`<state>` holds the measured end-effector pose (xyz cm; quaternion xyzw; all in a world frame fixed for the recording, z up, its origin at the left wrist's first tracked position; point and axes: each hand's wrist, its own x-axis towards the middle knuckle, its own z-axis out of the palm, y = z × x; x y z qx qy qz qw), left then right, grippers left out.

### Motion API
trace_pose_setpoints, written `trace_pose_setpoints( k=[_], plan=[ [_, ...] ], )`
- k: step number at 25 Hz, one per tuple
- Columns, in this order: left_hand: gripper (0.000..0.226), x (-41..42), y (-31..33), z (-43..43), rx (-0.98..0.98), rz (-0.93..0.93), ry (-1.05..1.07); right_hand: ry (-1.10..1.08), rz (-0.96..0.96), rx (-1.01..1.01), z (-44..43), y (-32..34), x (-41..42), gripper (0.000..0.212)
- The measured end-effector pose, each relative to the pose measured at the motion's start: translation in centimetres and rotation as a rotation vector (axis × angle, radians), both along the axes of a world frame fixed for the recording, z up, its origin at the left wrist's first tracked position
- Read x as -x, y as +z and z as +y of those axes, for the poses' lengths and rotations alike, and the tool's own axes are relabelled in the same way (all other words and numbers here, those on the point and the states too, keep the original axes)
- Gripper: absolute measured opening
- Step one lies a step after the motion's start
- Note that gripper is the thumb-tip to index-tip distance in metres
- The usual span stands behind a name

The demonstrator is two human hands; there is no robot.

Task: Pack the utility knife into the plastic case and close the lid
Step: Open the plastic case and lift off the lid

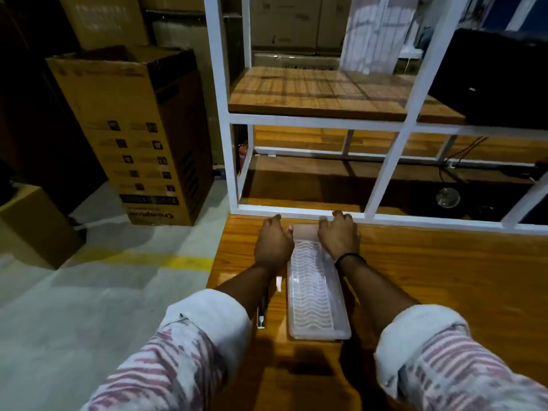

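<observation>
Case, plastic (315, 292), lengthwise on table (444, 277); left hand (274, 241) and right hand (339, 237) curled on its 12 o'clock end; utility knife (262, 315) at 9 o'clock.

Wooden table (430, 280) bearing plastic case (314, 295), utility knife (262, 314)

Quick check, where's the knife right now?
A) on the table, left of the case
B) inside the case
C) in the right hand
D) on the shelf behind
A: the knife lies on the table under the left forearm, beside and outside the plastic case, while the left hand and right hand both sit at the case's far end.
</observation>
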<state>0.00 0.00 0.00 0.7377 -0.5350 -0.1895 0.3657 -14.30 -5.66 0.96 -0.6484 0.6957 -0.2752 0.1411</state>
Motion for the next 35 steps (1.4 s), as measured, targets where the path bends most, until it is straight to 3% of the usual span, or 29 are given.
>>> trace_pose_setpoints(
  k=[3,11,15,20,24,35],
  plan=[
    [0.046,0.1,-0.5,-0.1,-0.037,0.191,0.032,-0.039,-0.089,-0.091,0.0,-1.5,0.4,0.050],
    [0.024,0.4,-1.3,-1.6,-0.125,0.331,0.023,0.014,-0.285,-0.197,-2.5,-2.6,1.1,0.035],
    [0.033,1.1,-0.6,-2.3,-0.146,0.387,0.039,-0.007,-0.288,-0.131,-2.3,-3.4,-0.1,0.033],
    [0.033,2.5,-2.7,-2.4,-0.110,0.424,0.099,-0.011,-0.157,-0.131,-2.5,-4.6,-0.3,0.053],
    [0.042,2.4,-4.0,-2.5,-0.070,0.445,0.107,0.003,-0.187,-0.050,-2.6,-4.8,-0.4,0.046],
    [0.042,2.1,-4.5,-2.5,-0.013,0.423,0.065,0.025,-0.213,0.008,-3.0,-5.5,0.1,0.043]
  ],
)
